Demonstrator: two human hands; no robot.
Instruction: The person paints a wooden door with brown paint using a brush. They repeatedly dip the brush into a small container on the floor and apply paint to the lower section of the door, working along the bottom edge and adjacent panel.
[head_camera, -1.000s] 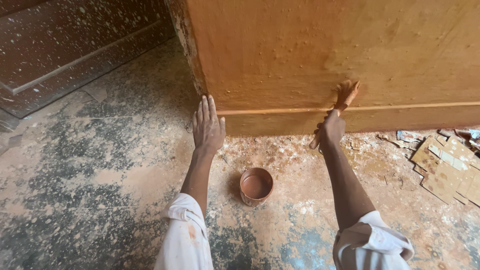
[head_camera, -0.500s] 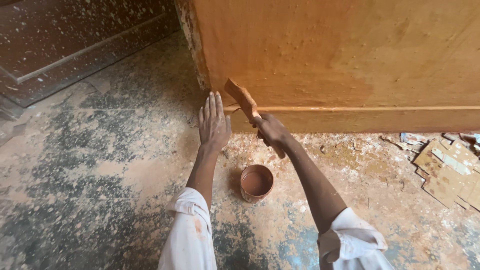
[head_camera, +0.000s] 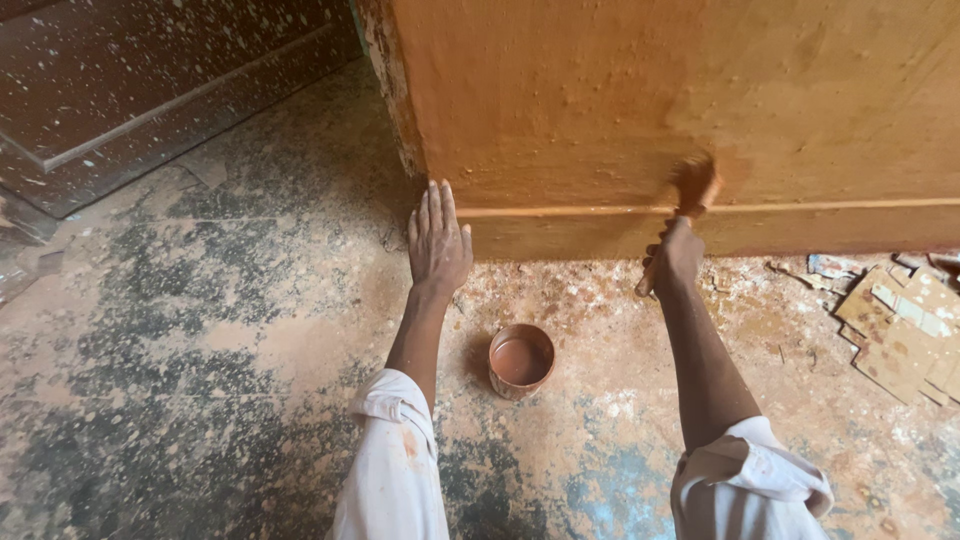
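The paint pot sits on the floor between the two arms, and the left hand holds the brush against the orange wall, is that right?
Not quite: the head view shows the right hand holding the brush against the orange wall. The left hand lies flat on the floor. The paint pot does sit between the arms.

Right hand (head_camera: 672, 258) presses brush (head_camera: 694, 185) on wall (head_camera: 600, 90); left hand (head_camera: 438, 243) flat.

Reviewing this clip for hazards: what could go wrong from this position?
1. The open paint pot sits on the floor between the arms; a drawn-back elbow could tip it.
2. The left hand lies flat on the floor by the wall; drips may land on it.
3. The brush in the right hand looks blurred; fast strokes may spatter.
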